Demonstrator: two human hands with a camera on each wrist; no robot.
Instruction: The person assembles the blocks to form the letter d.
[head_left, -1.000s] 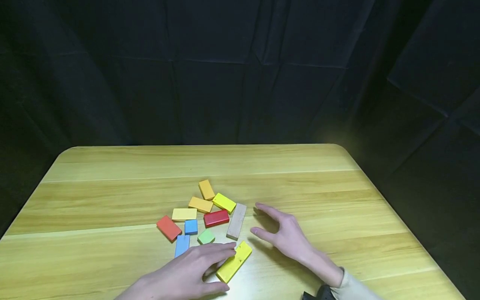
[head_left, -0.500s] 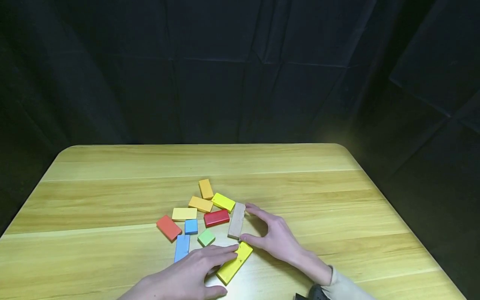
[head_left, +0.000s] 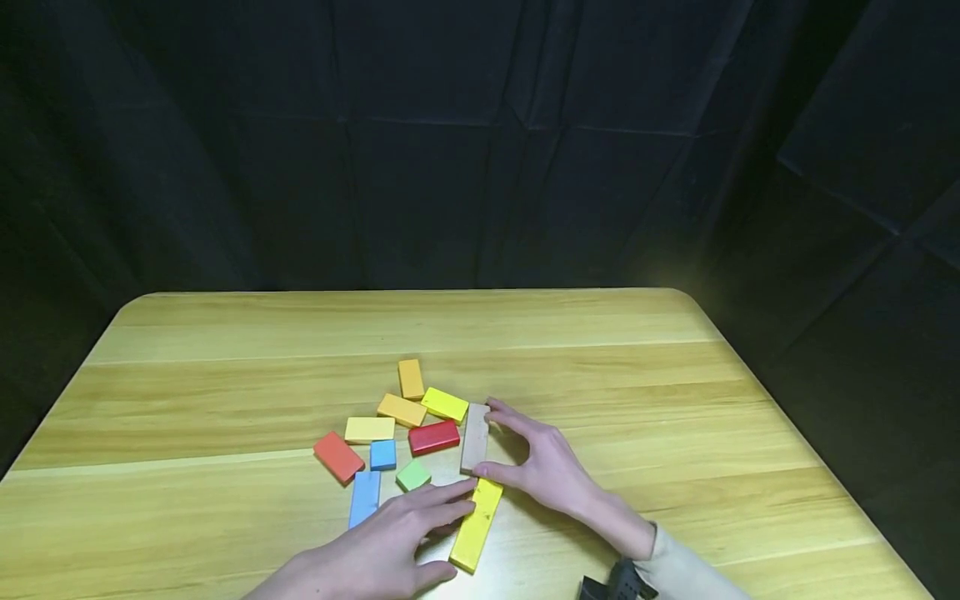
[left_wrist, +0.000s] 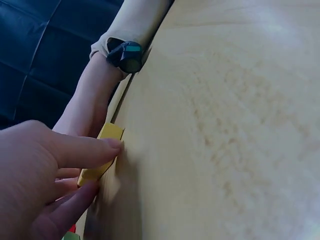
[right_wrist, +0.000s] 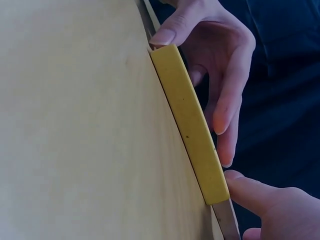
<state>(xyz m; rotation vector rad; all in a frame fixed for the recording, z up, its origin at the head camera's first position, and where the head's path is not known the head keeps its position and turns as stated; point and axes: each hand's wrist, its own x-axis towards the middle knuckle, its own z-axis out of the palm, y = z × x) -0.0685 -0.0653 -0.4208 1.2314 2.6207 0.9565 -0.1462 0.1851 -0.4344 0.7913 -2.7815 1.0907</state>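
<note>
Near the front of the table in the head view, my left hand spans a long yellow block, thumb by its near end and fingers along its left side. Its thumb touches the end of that block in the right wrist view. My right hand holds a long grey block by its ends, thumb at the near end and index finger at the far end. The two long blocks lie end to end, touching or nearly so. Left of the grey one are a dark red block and a short yellow block.
Further left lie a green block, two blue blocks, a red block, a pale yellow block and two orange blocks. A black curtain hangs behind the wooden table.
My right hand has moved left onto the grey block, which shifted slightly left and straightened. The long yellow block has turned under my left hand to line up more closely with the grey one.
</note>
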